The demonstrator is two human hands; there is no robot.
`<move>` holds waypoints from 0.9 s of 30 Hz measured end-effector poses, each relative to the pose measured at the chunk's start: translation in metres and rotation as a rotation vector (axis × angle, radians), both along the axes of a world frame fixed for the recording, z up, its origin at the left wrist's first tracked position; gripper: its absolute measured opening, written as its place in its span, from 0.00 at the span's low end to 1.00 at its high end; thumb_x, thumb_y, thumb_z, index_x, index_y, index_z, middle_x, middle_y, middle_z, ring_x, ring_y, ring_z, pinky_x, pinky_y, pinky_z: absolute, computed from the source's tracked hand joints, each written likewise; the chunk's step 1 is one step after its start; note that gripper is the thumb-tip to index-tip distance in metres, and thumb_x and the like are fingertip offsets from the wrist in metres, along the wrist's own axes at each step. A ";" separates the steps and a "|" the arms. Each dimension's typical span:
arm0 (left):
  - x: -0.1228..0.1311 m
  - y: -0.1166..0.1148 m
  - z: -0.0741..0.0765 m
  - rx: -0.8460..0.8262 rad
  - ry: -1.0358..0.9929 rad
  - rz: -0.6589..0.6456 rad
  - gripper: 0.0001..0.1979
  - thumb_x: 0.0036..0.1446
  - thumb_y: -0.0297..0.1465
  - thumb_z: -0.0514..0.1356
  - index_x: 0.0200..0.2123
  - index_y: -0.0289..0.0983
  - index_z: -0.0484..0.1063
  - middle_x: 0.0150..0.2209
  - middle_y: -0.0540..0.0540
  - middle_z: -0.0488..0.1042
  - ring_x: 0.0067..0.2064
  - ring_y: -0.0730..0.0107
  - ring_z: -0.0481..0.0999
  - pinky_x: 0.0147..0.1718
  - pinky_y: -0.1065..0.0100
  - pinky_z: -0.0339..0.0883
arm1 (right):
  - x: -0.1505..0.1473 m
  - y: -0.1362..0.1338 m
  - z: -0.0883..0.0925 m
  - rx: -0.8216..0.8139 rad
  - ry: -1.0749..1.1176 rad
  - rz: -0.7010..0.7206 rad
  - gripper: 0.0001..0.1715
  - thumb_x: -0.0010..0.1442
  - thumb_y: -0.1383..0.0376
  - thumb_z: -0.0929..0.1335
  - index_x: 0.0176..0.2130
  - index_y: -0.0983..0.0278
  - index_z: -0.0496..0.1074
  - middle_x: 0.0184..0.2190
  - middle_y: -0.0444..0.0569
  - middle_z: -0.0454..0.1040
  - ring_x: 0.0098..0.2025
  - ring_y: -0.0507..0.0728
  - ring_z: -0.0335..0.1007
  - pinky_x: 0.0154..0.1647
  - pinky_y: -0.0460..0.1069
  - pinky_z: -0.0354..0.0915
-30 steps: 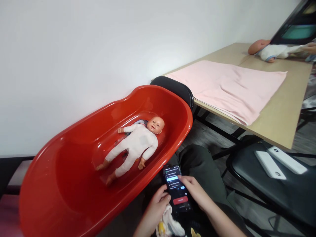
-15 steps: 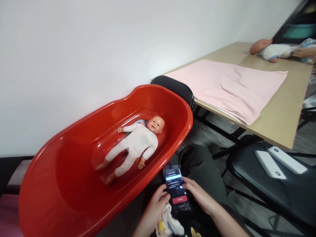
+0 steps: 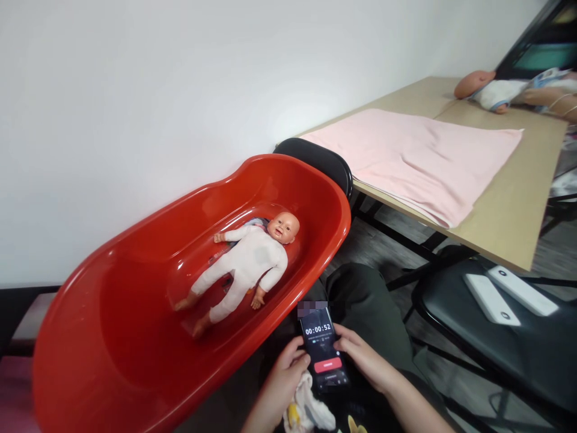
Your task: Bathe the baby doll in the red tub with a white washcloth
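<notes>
The left hand (image 3: 280, 385) and right hand (image 3: 363, 359) hold a smartphone (image 3: 322, 349) by its edges, fingers (image 3: 347, 349) closed around it, its screen reading 00:00:52. Just beside them, a red plastic baby bathtub (image 3: 99, 343) holds a baby doll (image 3: 247, 264) in a white sleepsuit, lying on its back. A white cloth (image 3: 309, 409) sits just below the left hand.

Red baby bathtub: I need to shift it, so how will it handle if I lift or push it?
The red plastic baby bathtub looks light for its size, being a hollow moulded shell, and probably stiff rather than floppy. Its glossy surface may feel slippery in the hands. The baby doll lying loose inside would likely slide if the tub tilts.
</notes>
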State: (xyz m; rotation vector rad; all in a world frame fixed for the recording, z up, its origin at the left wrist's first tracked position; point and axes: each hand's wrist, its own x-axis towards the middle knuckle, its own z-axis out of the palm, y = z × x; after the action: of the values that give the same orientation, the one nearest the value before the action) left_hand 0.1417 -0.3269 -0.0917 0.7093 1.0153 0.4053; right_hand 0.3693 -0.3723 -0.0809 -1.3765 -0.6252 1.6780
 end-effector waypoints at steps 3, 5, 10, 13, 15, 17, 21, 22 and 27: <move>0.000 0.000 -0.002 -0.002 0.014 0.009 0.44 0.47 0.56 0.83 0.61 0.39 0.81 0.59 0.34 0.86 0.66 0.37 0.83 0.70 0.45 0.70 | 0.000 0.000 0.001 -0.003 -0.002 0.001 0.31 0.53 0.57 0.72 0.53 0.60 0.89 0.51 0.49 0.90 0.56 0.67 0.80 0.66 0.60 0.68; 0.000 0.000 -0.001 0.005 0.018 0.007 0.43 0.47 0.55 0.82 0.61 0.40 0.82 0.59 0.35 0.87 0.66 0.37 0.83 0.71 0.45 0.70 | 0.000 0.000 0.001 0.001 0.002 0.001 0.31 0.53 0.58 0.72 0.54 0.60 0.89 0.52 0.49 0.89 0.57 0.68 0.80 0.66 0.60 0.68; 0.001 0.000 0.003 0.018 0.026 -0.005 0.38 0.51 0.54 0.81 0.60 0.41 0.83 0.57 0.37 0.87 0.65 0.39 0.84 0.72 0.43 0.69 | 0.000 -0.001 -0.001 0.007 0.023 0.012 0.33 0.54 0.58 0.72 0.57 0.60 0.88 0.54 0.49 0.89 0.60 0.68 0.79 0.68 0.60 0.66; 0.001 0.000 0.004 0.013 0.016 -0.002 0.39 0.50 0.53 0.81 0.61 0.41 0.83 0.57 0.37 0.88 0.64 0.39 0.84 0.71 0.44 0.70 | 0.000 -0.001 -0.003 0.002 0.023 0.013 0.32 0.54 0.58 0.72 0.56 0.60 0.88 0.53 0.49 0.89 0.58 0.67 0.80 0.66 0.60 0.66; 0.001 0.000 0.003 0.011 0.003 0.004 0.40 0.49 0.53 0.81 0.61 0.40 0.83 0.57 0.37 0.88 0.63 0.39 0.85 0.70 0.45 0.71 | 0.000 -0.002 -0.004 0.002 0.024 0.010 0.32 0.55 0.59 0.71 0.56 0.61 0.88 0.53 0.49 0.89 0.57 0.67 0.80 0.65 0.59 0.66; 0.001 0.000 0.001 0.011 -0.003 0.005 0.40 0.49 0.53 0.82 0.60 0.40 0.83 0.56 0.37 0.88 0.63 0.39 0.85 0.69 0.45 0.72 | 0.000 -0.002 -0.005 0.006 0.027 0.010 0.32 0.55 0.59 0.71 0.56 0.61 0.88 0.54 0.49 0.89 0.57 0.67 0.80 0.65 0.59 0.66; 0.001 0.000 -0.004 0.015 -0.009 0.007 0.40 0.48 0.54 0.81 0.60 0.39 0.83 0.55 0.37 0.88 0.61 0.39 0.86 0.68 0.45 0.71 | 0.001 -0.001 -0.006 0.007 0.026 0.001 0.33 0.53 0.58 0.72 0.56 0.61 0.88 0.53 0.50 0.89 0.58 0.67 0.79 0.66 0.59 0.66; 0.001 0.000 -0.005 0.016 -0.012 0.009 0.40 0.49 0.54 0.81 0.60 0.39 0.83 0.55 0.37 0.88 0.61 0.40 0.86 0.68 0.45 0.71 | 0.001 -0.001 -0.007 0.006 0.024 0.000 0.33 0.53 0.58 0.72 0.56 0.61 0.88 0.53 0.50 0.89 0.58 0.67 0.79 0.66 0.59 0.66; 0.000 0.000 -0.004 0.027 -0.001 -0.002 0.40 0.50 0.53 0.81 0.61 0.40 0.83 0.55 0.37 0.88 0.61 0.40 0.85 0.70 0.43 0.70 | 0.001 -0.001 -0.009 0.008 0.023 -0.003 0.32 0.54 0.58 0.72 0.56 0.61 0.88 0.52 0.50 0.89 0.57 0.67 0.80 0.65 0.59 0.66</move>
State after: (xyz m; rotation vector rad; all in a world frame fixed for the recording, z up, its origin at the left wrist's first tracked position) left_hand 0.1413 -0.3270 -0.0960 0.7348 1.0092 0.4181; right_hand 0.3700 -0.3738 -0.0902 -1.3507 -0.6154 1.6849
